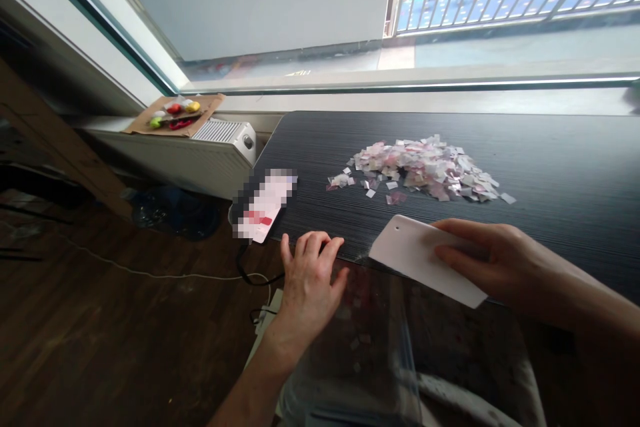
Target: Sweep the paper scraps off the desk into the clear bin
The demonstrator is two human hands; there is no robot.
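Observation:
My right hand (493, 257) grips a white flat plastic scraper (425, 257) with a small hole near one corner. The scraper is tilted over the front edge of the dark table (565, 160). A heap of small pinkish and silvery square flakes (425, 163) lies on the tabletop beyond it. My left hand (313, 273) is at the table's front edge, fingers bent and apart, with nothing visible in it. Below the edge, between my hands, is a clear plastic container (350, 373) with a few flakes in it; whether my left fingers touch its rim I cannot tell.
A phone-like device (265, 210), its screen blurred out, lies at the table's left corner, with a black cable below. Left of the table stands a white radiator (220, 153), with cardboard (145, 121) and colourful small items nearby. A window (280, 7) rises behind.

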